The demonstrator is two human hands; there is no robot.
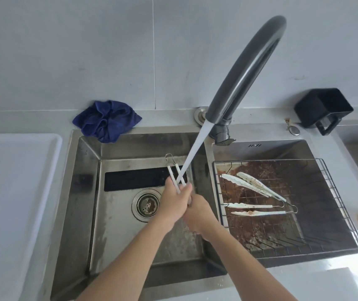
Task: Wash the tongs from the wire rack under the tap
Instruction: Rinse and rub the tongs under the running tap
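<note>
Water streams from the dark curved tap (245, 68) into the left sink basin (86, 192). A pair of white-handled tongs (172, 168) stands under the stream, its wire loop end pointing away from me. My left hand (174, 203) and my right hand (197, 211) are both closed around its lower part, which they hide. Two more soiled tongs, one upper pair (252, 185) and one lower pair (258, 210), lie on the wire rack (334, 192) over the right basin.
A blue cloth (106, 120) lies at the left basin's back rim. The drain strainer (146, 204) sits left of my hands. A black container (323, 109) stands at the back right. A white tray (10, 181) lies on the left counter.
</note>
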